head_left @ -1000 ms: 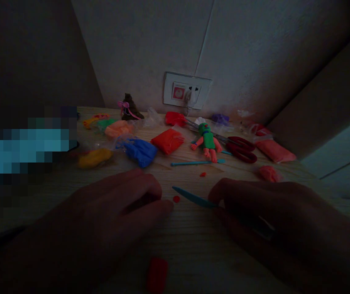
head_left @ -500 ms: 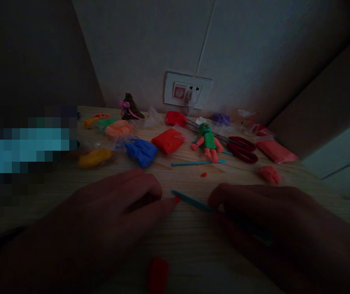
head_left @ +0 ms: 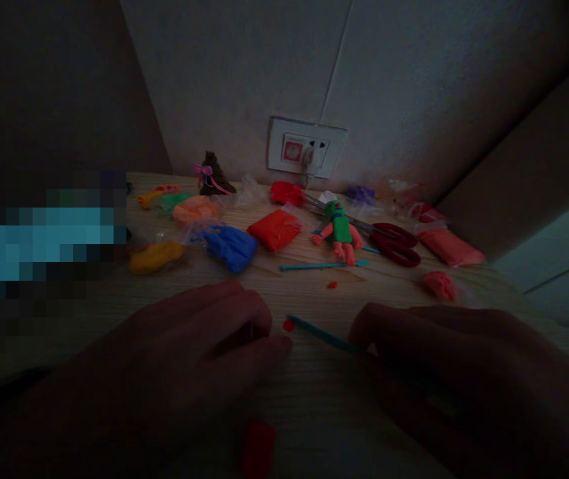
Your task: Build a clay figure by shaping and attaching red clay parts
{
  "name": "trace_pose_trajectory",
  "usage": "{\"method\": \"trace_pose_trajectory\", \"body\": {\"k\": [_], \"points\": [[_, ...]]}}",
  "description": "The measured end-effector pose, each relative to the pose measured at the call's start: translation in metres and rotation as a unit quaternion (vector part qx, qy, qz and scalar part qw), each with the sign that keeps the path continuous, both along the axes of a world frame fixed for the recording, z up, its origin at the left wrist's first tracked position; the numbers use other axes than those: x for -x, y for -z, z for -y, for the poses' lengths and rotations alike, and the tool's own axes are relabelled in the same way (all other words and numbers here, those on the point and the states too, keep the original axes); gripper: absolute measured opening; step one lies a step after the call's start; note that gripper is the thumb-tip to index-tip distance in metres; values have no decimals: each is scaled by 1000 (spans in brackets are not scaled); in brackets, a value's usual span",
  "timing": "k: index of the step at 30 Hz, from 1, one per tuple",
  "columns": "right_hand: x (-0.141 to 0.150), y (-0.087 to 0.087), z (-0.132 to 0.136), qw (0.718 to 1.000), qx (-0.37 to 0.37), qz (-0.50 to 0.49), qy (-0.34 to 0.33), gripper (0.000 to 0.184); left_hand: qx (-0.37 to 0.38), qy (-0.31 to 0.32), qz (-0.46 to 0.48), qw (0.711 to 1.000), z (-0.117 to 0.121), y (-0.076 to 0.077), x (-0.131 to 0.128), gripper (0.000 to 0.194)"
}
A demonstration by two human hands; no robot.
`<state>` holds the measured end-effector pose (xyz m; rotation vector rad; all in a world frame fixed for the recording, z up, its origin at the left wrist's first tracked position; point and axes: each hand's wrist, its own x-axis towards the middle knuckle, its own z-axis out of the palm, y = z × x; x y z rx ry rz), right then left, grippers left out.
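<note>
In the head view my right hand [head_left: 429,359] is closed round a teal modelling tool [head_left: 322,334], whose thin tip points left. That tip touches or lies just above a small red clay piece [head_left: 288,325] on the wooden table. My left hand [head_left: 205,339] rests to the left, fingers bent and thumb stretched toward the red piece, with a gap between thumb and forefinger. Nothing shows in it. Nearer to me lies a larger red clay block [head_left: 257,447]. A tiny orange-red bit [head_left: 332,285] sits beyond the tool. The scene is dim.
Beyond the hands lie a green-and-pink clay figure [head_left: 340,229], dark red-handled scissors [head_left: 395,243], another teal tool [head_left: 314,266], a blue clay bag [head_left: 229,247], a yellow lump [head_left: 155,257] and a pink lump [head_left: 440,285]. A wall with a socket [head_left: 307,148] stands behind.
My left thumb has come slightly away from the small red piece, which shows more fully. My right hand and the tool have shifted a little right and toward me.
</note>
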<state>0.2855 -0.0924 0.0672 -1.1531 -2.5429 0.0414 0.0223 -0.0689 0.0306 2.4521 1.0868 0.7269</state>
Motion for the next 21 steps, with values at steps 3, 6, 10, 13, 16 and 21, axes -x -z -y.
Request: {"method": "trace_pose_trajectory", "body": {"k": [3, 6, 10, 13, 16, 21], "points": [[0, -1, 0, 1000, -4, 4, -9, 32, -40, 1, 2, 999, -2, 1, 0, 25], [-1, -1, 1, 1000, -7, 8, -10, 31, -109, 23, -15, 994, -3, 2, 2, 30], [-2, -1, 1, 1000, -15, 4, -13, 29, -152, 22, -30, 988, -4, 4, 8, 33], [-3, -1, 3, 999, -6, -41, -20, 29, -169, 15, -36, 985, -5, 6, 10, 35], [-4, 0, 4, 997, 20, -65, -23, 28, -171, 12, -49, 984, -5, 6, 8, 35], [-3, -1, 1, 998, 13, -60, -14, 27, -190, 10, -23, 981, 0, 5, 6, 37]]}}
